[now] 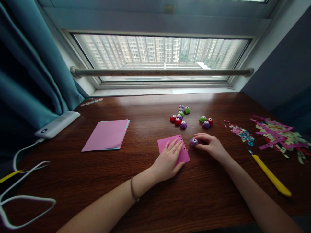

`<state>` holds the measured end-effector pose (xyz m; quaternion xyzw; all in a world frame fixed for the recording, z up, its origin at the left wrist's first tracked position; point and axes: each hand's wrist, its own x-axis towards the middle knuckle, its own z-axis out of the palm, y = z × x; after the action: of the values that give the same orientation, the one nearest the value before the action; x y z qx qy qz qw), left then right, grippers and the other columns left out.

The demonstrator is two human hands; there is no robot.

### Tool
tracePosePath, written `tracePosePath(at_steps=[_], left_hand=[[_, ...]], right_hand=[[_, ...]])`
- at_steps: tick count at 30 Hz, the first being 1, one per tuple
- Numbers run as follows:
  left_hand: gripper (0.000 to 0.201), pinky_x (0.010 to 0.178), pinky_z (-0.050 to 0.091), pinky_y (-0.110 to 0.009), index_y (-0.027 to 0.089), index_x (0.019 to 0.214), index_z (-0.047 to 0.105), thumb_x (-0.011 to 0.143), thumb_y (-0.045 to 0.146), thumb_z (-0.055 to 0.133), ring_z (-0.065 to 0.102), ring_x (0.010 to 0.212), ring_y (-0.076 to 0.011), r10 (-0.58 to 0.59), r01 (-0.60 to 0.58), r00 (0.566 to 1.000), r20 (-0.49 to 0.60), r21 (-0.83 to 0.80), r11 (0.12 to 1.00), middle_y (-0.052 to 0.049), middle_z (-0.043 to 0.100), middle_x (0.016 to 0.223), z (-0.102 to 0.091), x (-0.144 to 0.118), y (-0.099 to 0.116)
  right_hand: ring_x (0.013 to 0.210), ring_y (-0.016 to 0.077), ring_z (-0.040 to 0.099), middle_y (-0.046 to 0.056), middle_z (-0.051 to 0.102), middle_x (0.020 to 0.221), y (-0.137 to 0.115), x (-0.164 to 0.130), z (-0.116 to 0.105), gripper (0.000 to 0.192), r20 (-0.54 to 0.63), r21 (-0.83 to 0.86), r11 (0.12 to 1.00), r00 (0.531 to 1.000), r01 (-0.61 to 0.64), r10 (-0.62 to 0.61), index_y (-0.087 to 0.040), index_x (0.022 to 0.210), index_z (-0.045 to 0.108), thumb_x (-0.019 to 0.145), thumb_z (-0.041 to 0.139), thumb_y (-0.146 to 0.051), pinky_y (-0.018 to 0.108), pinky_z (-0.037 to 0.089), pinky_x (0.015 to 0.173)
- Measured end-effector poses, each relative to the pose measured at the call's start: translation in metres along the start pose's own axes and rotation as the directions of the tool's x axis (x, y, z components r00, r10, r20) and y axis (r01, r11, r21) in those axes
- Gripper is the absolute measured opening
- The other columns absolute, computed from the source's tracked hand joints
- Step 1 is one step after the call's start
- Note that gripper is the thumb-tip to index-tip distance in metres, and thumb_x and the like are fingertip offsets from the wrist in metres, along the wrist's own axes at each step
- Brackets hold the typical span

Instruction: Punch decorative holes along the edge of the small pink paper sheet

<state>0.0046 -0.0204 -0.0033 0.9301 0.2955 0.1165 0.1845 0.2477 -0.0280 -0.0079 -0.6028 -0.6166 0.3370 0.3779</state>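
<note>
My left hand (168, 160) lies flat, fingers spread, on a small pink paper sheet (185, 156) whose right edge shows punched notches. Just right of that edge, my right hand (211, 145) pinches a small purple paper punch (194, 141) resting on the wooden desk (145, 113). Beyond the hands sit two clusters of small punches: several red, purple and green ones (179, 116) and three more (206, 122) to the right.
A stack of pink and blue paper (107, 134) lies at left. A white power bank (57, 124) with cables (24, 181) sits at the far left by a teal curtain. Confetti (240, 132), paper strips (279, 136) and a yellow knife (269, 174) lie at right.
</note>
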Motion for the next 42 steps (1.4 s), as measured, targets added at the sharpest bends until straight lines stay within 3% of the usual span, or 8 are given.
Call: tracePosePath(at_steps=[6, 17, 19, 21, 23, 25, 33, 42], left_hand=[[0.064, 0.11, 0.02, -0.049, 0.012, 0.136, 0.024, 0.085, 0.042, 0.046, 0.018, 0.136, -0.026, 0.004, -0.004, 1.0, -0.001, -0.013, 1.0, -0.017, 0.027, 0.144, 0.0, -0.001, 0.0], [0.059, 0.11, 0.022, -0.049, 0.015, 0.134, 0.03, 0.084, 0.041, 0.048, 0.027, 0.133, -0.0249, -0.001, 0.0, 0.999, -0.037, -0.037, 0.999, -0.015, 0.037, 0.14, 0.0, -0.001, -0.001], [0.058, 0.11, 0.021, -0.049, 0.015, 0.133, 0.03, 0.085, 0.041, 0.048, 0.028, 0.132, -0.0246, -0.007, 0.005, 0.999, -0.032, -0.041, 0.999, -0.013, 0.038, 0.139, 0.0, -0.001, 0.0], [0.058, 0.11, 0.022, -0.049, 0.015, 0.134, 0.03, 0.085, 0.04, 0.047, 0.028, 0.132, -0.0244, -0.009, 0.007, 0.999, -0.033, -0.044, 0.999, -0.013, 0.038, 0.139, -0.001, -0.002, 0.0], [0.058, 0.11, 0.022, -0.049, 0.016, 0.134, 0.03, 0.085, 0.04, 0.048, 0.029, 0.132, -0.0242, -0.007, 0.005, 0.999, -0.037, -0.045, 0.999, -0.013, 0.038, 0.139, -0.001, -0.002, 0.001], [0.058, 0.109, 0.023, -0.049, 0.017, 0.135, 0.029, 0.084, 0.04, 0.048, 0.028, 0.132, -0.0242, -0.002, 0.0, 0.999, -0.043, -0.045, 0.999, -0.013, 0.038, 0.139, -0.001, -0.001, 0.0], [0.059, 0.109, 0.023, -0.049, 0.016, 0.134, 0.03, 0.084, 0.04, 0.049, 0.028, 0.132, -0.0248, -0.007, 0.005, 0.999, -0.033, -0.048, 0.999, -0.013, 0.037, 0.14, 0.0, -0.001, -0.001], [0.059, 0.11, 0.021, -0.049, 0.016, 0.135, 0.029, 0.084, 0.039, 0.049, 0.027, 0.133, -0.0253, -0.007, 0.005, 1.0, -0.024, -0.055, 0.998, -0.014, 0.036, 0.14, -0.001, -0.002, 0.0]], right_hand=[[0.078, 0.0189, 0.058, 0.005, 0.062, 0.096, 0.016, 0.006, -0.003, 0.038, -0.279, -0.123, 0.988, 0.958, -0.097, 0.06, -0.02, 0.096, 0.067, 0.066, 0.068, -0.043, 0.031, 0.046, 0.066], [0.075, 0.0188, 0.052, 0.011, 0.053, 0.097, 0.013, 0.006, 0.004, 0.043, -0.495, -0.456, 0.889, 0.84, -0.037, -0.219, -0.013, 0.109, 0.057, 0.074, 0.063, -0.039, 0.035, 0.045, 0.075], [0.076, 0.0182, 0.052, 0.009, 0.053, 0.092, 0.005, 0.002, 0.006, 0.027, -0.397, -0.448, 0.892, 0.881, 0.06, -0.258, -0.015, 0.096, 0.061, 0.078, 0.059, -0.035, 0.032, 0.045, 0.072], [0.073, 0.0153, 0.052, 0.006, 0.055, 0.084, -0.004, -0.002, 0.008, 0.017, -0.146, -0.353, 0.912, 0.951, 0.208, -0.273, -0.018, 0.082, 0.064, 0.082, 0.055, -0.032, 0.028, 0.045, 0.066], [0.072, 0.0136, 0.053, 0.004, 0.056, 0.081, -0.011, -0.005, 0.012, 0.019, 0.093, -0.248, 0.919, 0.952, 0.306, -0.291, -0.019, 0.076, 0.066, 0.083, 0.054, -0.032, 0.026, 0.044, 0.065], [0.075, 0.0137, 0.054, 0.003, 0.058, 0.08, -0.015, -0.007, 0.015, 0.018, 0.195, -0.216, 0.915, 0.934, 0.34, -0.301, -0.021, 0.078, 0.068, 0.082, 0.056, -0.034, 0.026, 0.045, 0.069], [0.08, 0.0142, 0.054, 0.001, 0.06, 0.083, -0.011, -0.004, 0.02, 0.014, 0.242, -0.279, 0.902, 0.933, 0.329, -0.266, -0.023, 0.079, 0.067, 0.081, 0.058, -0.033, 0.027, 0.043, 0.075], [0.068, 0.0122, 0.05, 0.003, 0.056, 0.08, -0.018, -0.003, 0.009, 0.016, 0.209, -0.225, 0.935, 0.951, 0.274, -0.228, -0.017, 0.075, 0.059, 0.083, 0.053, -0.029, 0.025, 0.041, 0.063]])
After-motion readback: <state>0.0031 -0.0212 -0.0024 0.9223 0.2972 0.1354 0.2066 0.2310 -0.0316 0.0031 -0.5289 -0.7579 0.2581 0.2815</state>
